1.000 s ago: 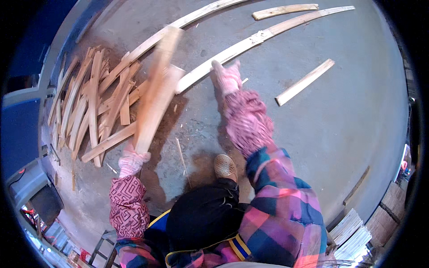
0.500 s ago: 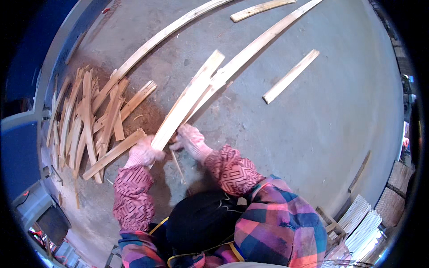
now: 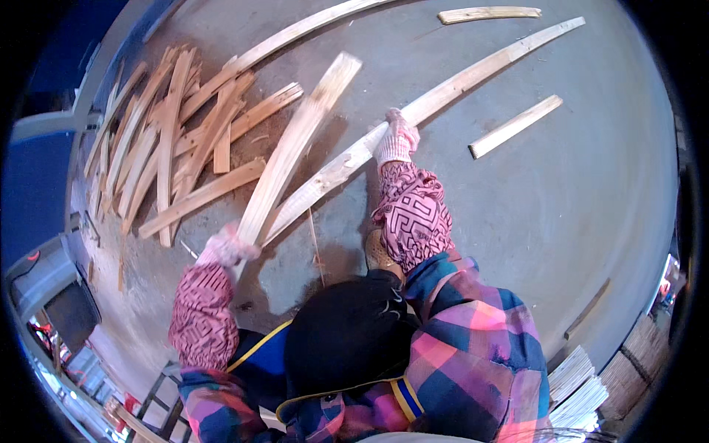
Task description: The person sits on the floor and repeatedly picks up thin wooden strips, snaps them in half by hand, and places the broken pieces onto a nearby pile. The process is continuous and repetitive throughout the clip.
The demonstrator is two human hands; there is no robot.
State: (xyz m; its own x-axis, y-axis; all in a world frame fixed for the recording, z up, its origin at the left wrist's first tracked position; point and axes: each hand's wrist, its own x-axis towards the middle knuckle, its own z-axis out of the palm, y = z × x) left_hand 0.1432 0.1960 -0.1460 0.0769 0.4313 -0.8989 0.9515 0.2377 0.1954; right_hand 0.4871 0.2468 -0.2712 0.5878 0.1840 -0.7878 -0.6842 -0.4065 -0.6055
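Pale pink knitted gloves cover both of my hands. My left hand [image 3: 227, 246] is closed around the near end of a short wooden plank [image 3: 304, 136], which slants up and away to the right. Farther out, my right hand [image 3: 397, 139] grips a long wooden board [image 3: 465, 83] near its middle. The long board's near end passes close beside the short plank's lower end; whether they touch I cannot tell. A thin wood sliver [image 3: 315, 244] lies on the floor between my arms.
Rough wooden strips lie in a heap [image 3: 173, 140] at the left. Another long board [image 3: 295, 37] runs from the heap to the far edge. Two short pieces, one farther [image 3: 489, 13] and one nearer [image 3: 517, 127], lie on the concrete floor [image 3: 591, 192]. Pale bundled slats [image 3: 580, 391] stand at lower right.
My right hand has moved away and to the right, onto the long board. The left hand still holds the short plank, now apart from the board along most of its length. The view has shifted.
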